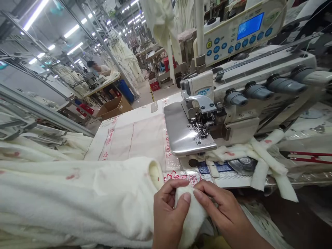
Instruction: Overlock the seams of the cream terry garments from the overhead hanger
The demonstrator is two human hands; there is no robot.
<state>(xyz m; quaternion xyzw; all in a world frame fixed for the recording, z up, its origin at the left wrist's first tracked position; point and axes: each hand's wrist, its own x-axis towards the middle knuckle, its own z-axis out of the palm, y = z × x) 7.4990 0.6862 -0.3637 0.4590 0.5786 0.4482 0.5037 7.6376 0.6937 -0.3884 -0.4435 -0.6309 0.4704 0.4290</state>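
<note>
Both hands are closed on a small piece of white fleecy fabric [193, 216] at the bottom centre. My left hand [169, 211] pinches its upper left edge between thumb and fingers. My right hand [221, 211] pinches the top edge from the right, its fingertips close to the left thumb. Just left of the hands lies a large cream fleece garment [116, 197] with faint reddish print, an open tube-like end facing the hands. Beyond them stands an overlock sewing machine [202, 117], its metal plate [178, 128] level with the table.
White fabric strips [269, 162] hang over the table's front edge at right. A control panel [241, 34] with a blue screen tops the machine. Printed plastic film covers the sewing table [129, 138]. Farther back are a cardboard box [114, 107] and a seated person [100, 69].
</note>
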